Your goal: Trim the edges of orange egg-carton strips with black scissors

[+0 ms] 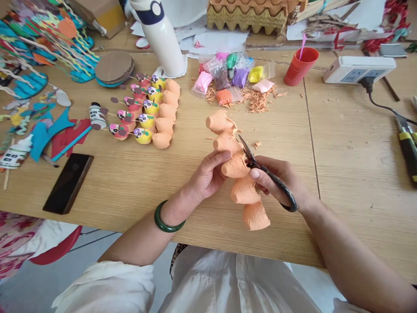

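Note:
An orange strip of egg carton cups point(240, 190) runs diagonally over the tabletop in front of me. My left hand point(211, 173) pinches it near its middle, thumb on top of a cup. In my right hand point(276, 176) is a pair of black-handled scissors point(249, 152), gripped by the handles. Its blades lie along the strip's right edge, by the second and third cups; whether they touch the cardboard I cannot tell. Orange trimmings point(259, 99) lie beyond the strip, beside small bags of coloured clay point(240, 77).
Painted egg-cup rows point(143, 117) stand at left, near a glue bottle point(97, 115) and a white flask point(163, 41). A phone point(69, 183) lies near the front edge. At right are a red cup point(300, 66), a power strip point(358, 69) and a yellow-black tool point(407, 148).

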A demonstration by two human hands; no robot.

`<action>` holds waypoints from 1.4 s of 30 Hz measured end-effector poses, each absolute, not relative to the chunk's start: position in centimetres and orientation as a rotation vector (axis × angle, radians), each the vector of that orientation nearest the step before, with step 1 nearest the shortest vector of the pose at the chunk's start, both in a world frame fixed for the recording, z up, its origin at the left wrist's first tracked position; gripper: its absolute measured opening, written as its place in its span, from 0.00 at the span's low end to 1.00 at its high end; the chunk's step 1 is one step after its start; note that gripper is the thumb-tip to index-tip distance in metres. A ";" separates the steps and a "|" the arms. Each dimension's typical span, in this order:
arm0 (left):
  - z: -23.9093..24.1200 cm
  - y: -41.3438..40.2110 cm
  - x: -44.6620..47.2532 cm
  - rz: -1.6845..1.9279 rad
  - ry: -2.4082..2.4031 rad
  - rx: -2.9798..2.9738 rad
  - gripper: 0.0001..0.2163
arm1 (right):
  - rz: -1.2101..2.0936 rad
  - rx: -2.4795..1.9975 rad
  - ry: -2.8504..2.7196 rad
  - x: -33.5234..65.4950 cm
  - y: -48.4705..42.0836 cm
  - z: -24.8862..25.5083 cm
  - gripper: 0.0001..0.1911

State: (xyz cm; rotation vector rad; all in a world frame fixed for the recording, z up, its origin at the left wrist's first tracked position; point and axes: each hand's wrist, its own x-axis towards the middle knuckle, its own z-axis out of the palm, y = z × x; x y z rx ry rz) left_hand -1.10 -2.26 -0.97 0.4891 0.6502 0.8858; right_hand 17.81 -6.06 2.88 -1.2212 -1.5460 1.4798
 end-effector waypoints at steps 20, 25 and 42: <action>-0.9 -2.5 -1.1 0.850 0.655 0.459 0.15 | 1.257 -1.279 -1.612 17.4 -6.5 2.1 0.27; -1.2 -2.5 -1.3 0.843 0.630 0.482 0.15 | 1.263 -1.314 -1.598 17.5 -6.6 2.1 0.30; -0.7 -2.0 -1.9 1.128 0.763 0.615 0.12 | 1.353 -1.394 -1.487 18.1 -5.9 2.8 0.33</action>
